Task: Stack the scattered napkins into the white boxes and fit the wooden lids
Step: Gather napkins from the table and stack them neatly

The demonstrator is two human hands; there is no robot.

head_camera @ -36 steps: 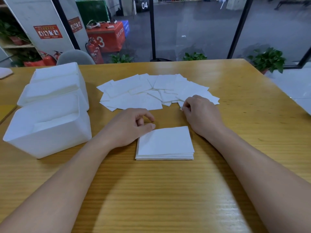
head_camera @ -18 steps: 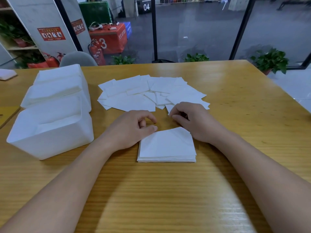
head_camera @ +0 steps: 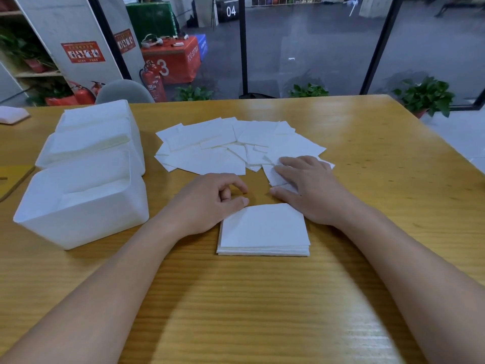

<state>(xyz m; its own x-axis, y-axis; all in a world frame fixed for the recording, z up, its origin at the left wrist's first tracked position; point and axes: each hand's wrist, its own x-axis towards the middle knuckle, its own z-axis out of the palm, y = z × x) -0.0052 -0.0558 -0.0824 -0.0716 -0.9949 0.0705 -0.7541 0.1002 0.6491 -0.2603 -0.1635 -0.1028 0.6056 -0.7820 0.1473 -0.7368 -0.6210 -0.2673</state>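
From the head camera, you look down on a wooden desk [head_camera: 367, 153]. Your neat stack of napkins [head_camera: 263, 231] lies right in front of you, in the middle. The loose napkins [head_camera: 231, 145] are spread out past it, at 12 o'clock from the stack, and they overlap each other.

Your right hand [head_camera: 312, 190] lies flat at about 1 o'clock from the stack. Its fingers [head_camera: 291, 164] are straight and a little apart, pressing on one loose napkin [head_camera: 275, 176] at the near right edge of the spread. The thumb points left, just beside the far edge of the stack.

Your left hand [head_camera: 210, 200] rests at 10 o'clock from the stack, touching its far left corner. Its fingers [head_camera: 233, 186] are curled loosely and hold nothing that you can see.

The white boxes [head_camera: 84, 195] stand at 9 o'clock, well apart from the stack. Only a bit of wooden lid [head_camera: 15, 177] peeks in at the left edge.

The pressed napkin lies at 12 to 1 o'clock from the stack, so your right hand is the nearer one. It looks like you need to slide that napkin toward 6 o'clock onto the stack
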